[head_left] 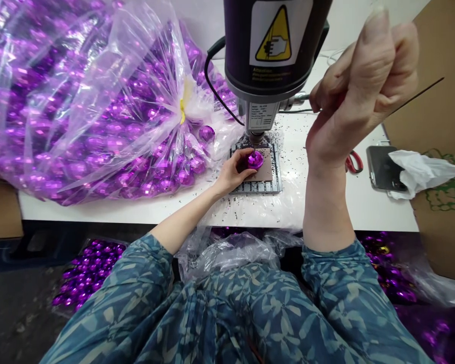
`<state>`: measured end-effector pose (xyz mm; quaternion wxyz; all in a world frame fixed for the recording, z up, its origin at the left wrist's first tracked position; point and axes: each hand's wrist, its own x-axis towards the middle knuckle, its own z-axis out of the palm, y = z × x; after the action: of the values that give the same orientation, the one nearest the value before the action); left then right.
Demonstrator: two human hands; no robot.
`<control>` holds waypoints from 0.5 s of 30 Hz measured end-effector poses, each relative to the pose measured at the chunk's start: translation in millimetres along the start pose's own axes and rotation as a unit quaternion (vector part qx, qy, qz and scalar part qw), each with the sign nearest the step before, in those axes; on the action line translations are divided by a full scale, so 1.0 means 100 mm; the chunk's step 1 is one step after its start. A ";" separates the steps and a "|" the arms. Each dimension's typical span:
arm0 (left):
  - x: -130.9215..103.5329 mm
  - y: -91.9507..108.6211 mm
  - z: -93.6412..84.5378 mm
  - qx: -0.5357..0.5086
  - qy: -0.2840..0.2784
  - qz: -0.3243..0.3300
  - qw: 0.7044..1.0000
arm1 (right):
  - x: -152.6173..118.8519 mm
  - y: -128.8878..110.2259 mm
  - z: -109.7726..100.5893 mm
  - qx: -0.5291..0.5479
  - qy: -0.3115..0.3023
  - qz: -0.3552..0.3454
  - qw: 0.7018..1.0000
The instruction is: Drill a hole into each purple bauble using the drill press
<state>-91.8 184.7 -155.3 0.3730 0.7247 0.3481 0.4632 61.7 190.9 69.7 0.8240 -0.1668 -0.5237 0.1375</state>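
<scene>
Under the chuck of a black drill press (275, 55), a shiny purple mirror-faceted ball (255, 160) rests on a brown square board (264, 174). My left hand (237, 169) holds the ball from its left side between thumb and fingers. The board lies on a slotted metal base plate (276, 188) strewn with dark chips. At the upper right my right hand (367, 76) is closed around the press's feed lever (300, 98); the fingers hide most of its grip. The drill tip is close above the ball, and I cannot tell whether they touch.
A large clear bag of purple balls (98, 111), tied in yellow, fills the table's left. Red-handled scissors (354, 163), a phone (385, 169) and crumpled tissue (426, 169) lie right, beside a cardboard box (440, 116). More purple balls (89, 273) sit below the table edge.
</scene>
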 end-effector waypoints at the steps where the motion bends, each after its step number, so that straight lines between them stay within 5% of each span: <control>1: 0.00 -0.02 0.01 -0.001 0.002 0.002 1.000 | -0.01 -0.01 0.00 -0.011 0.001 0.002 1.000; 15: -0.01 -0.05 0.05 -0.028 0.036 0.018 0.999 | -0.29 0.09 -0.10 -0.065 0.047 -0.063 0.995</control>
<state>-87.8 185.1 -161.4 0.3716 0.7030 0.3355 0.5051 57.9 185.9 38.1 0.8422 -0.1932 -0.5015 0.0428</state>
